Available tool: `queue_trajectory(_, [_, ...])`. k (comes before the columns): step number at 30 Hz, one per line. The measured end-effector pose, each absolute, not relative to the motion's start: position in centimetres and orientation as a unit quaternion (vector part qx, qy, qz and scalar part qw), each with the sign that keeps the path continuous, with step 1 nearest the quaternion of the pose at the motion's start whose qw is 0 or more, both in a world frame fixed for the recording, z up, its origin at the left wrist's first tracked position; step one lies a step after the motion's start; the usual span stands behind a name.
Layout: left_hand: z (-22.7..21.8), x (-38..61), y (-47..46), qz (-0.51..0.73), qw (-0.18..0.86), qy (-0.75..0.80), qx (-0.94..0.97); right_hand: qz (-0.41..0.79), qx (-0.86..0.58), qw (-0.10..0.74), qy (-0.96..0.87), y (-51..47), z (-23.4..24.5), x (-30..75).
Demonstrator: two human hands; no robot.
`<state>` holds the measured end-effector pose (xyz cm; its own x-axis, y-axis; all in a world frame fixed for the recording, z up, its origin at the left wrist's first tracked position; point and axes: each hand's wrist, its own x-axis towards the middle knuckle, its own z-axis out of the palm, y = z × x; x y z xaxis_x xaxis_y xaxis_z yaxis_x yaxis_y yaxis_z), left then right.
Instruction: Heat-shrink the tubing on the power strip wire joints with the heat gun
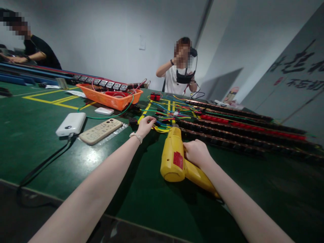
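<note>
My right hand (198,152) is wrapped round the handle of a yellow heat gun (172,155). The gun's metal nozzle points away from me at a bundle of coloured wires (163,127). At the left end of that bundle is my left hand (146,125), its fingers pinched together on the wires. Exactly which wires it grips is too small to make out. The wires run to long dark strips (217,130) with copper-coloured edges, lying to the right on the green table (141,192).
An orange basket (108,98) holding parts stands behind my left hand. To the left lie a white power bank (72,124) with a black cable and a phone (101,131) in a beige case. Across the table is a person (177,79); another person (42,50) is at far left.
</note>
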<state>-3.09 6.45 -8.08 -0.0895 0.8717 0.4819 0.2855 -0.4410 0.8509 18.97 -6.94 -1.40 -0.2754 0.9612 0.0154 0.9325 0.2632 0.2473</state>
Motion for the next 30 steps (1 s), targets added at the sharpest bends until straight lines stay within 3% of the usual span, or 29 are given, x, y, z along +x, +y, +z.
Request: queue_trajectory(30, [-6.5, -3.0, 4.5, 0.538, 0.268, 0.503, 0.621, 0.091, 0.541, 0.049, 0.834, -5.6, -1.8, 15.4])
